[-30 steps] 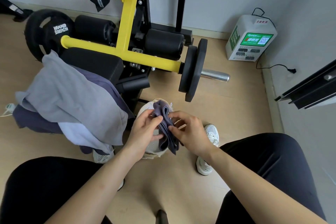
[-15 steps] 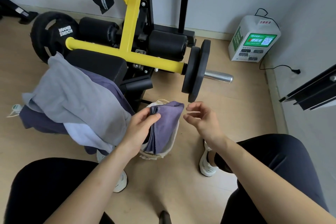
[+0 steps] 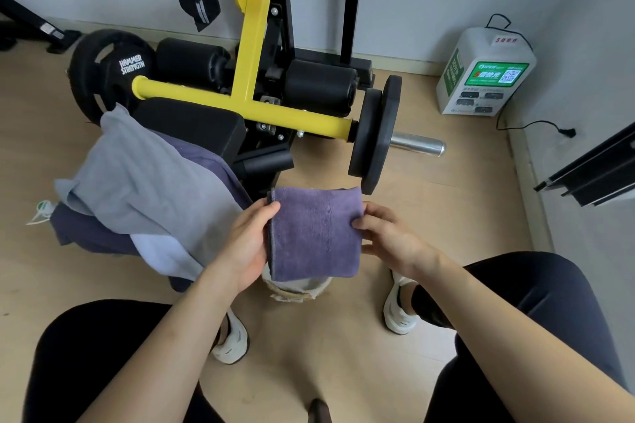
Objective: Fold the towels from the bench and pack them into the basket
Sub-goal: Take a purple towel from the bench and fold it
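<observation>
The grip of the left hand [image 3: 247, 244] pinches the near-left edge of the folded purple towel [image 3: 314, 233], thumb on top, while the right hand [image 3: 388, 237] nips the opposite edge, so the square stays taut and flat instead of sagging open. Directly beneath both grips sits the basket [image 3: 297, 290], mostly hidden by the towel, likely its target. Left of the grips, unfolded grey towels [image 3: 144, 182] drape the table [image 3: 192, 127], awaiting folding.
</observation>
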